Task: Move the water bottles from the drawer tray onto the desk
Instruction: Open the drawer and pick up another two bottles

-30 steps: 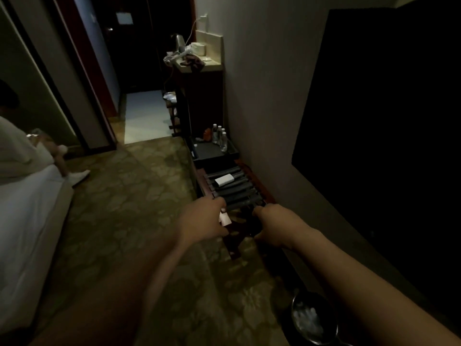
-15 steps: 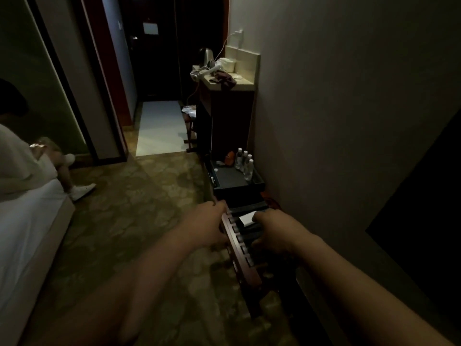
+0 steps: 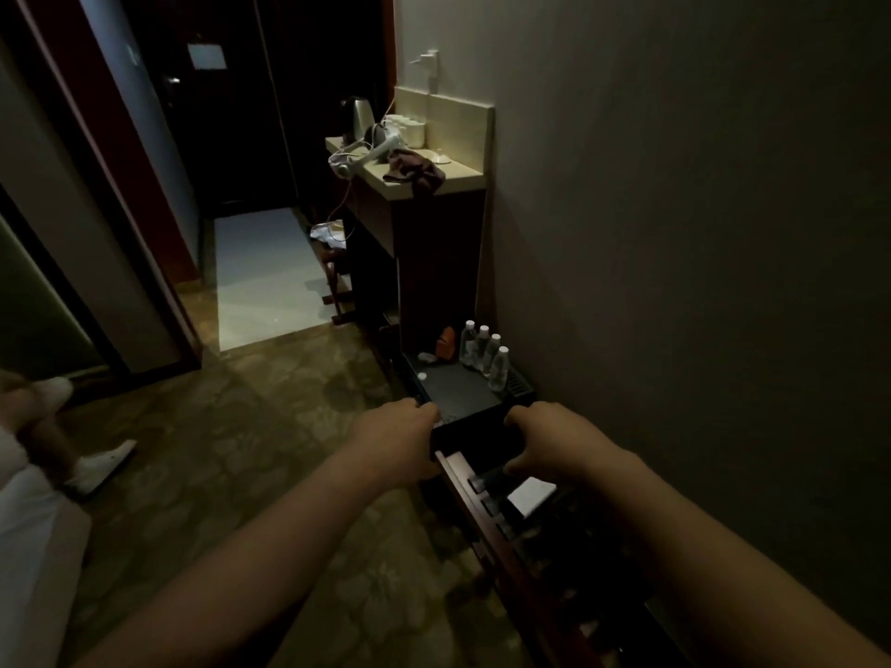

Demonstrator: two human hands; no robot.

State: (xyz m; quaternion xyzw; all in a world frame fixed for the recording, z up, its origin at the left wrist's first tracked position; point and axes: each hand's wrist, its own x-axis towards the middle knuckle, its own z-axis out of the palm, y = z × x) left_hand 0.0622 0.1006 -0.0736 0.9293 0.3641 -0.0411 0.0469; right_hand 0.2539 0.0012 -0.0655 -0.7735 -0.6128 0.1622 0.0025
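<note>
Hands have moved up from the slatted rack (image 3: 525,537), left hand (image 3: 398,438) and right hand (image 3: 549,441) now gripping the drawer tray (image 3: 463,395) edge (water bottles (image 3: 484,351) still inside, untouched), so pickup comes next.

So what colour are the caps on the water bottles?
White caps on the water bottles, seen in the head view.

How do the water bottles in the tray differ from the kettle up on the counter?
The water bottles are four small clear ones with white caps, standing in a row low down in the dark drawer tray. The kettle is a single, larger, metallic one with a dark lid, standing high on the counter. Both stand upright.
</note>
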